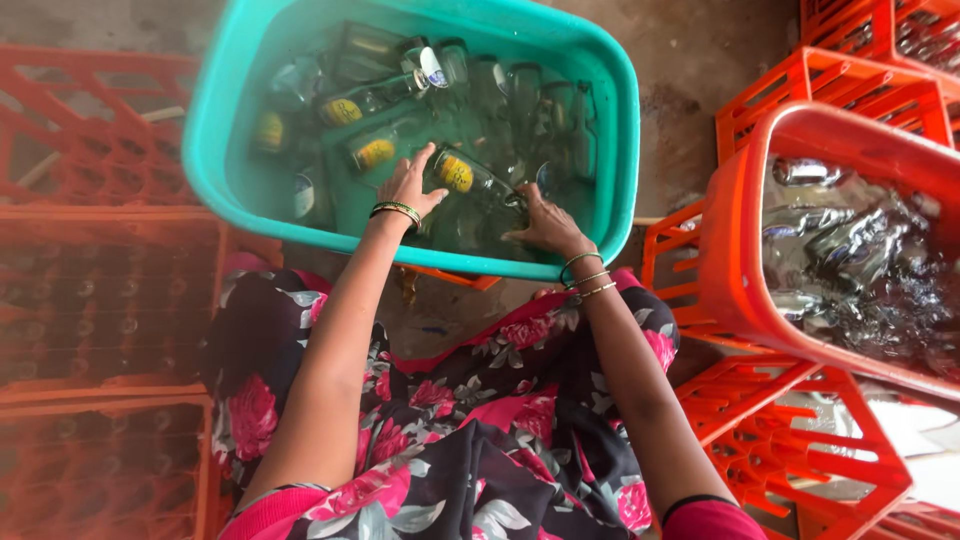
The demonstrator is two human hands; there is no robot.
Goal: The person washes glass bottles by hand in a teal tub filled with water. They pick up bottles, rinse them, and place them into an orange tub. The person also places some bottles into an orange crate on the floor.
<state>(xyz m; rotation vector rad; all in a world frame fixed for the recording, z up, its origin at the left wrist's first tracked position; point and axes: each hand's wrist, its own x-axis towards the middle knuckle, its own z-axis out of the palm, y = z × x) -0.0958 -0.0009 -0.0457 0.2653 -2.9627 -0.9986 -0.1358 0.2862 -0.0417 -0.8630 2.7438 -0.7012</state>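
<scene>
2 hands grip a submerged bottle.

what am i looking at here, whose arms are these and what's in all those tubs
There is one picture, taken by a camera worn on a person's head and looking down, so the two bare arms reaching away from you are that person's own. No machine is involved. The person wears a dark dress with pink flowers and bangles on both wrists.

In front sits a teal plastic tub filled with water and many glass bottles, some with yellow labels. Both hands are in it: the left hand and the right hand rest on one yellow-labelled bottle lying on its side, one hand at each end.

To the right is an orange tub, also holding water and bottles. Orange bottle crates stand around both sides; those on the left appear to hold bottles.
</scene>
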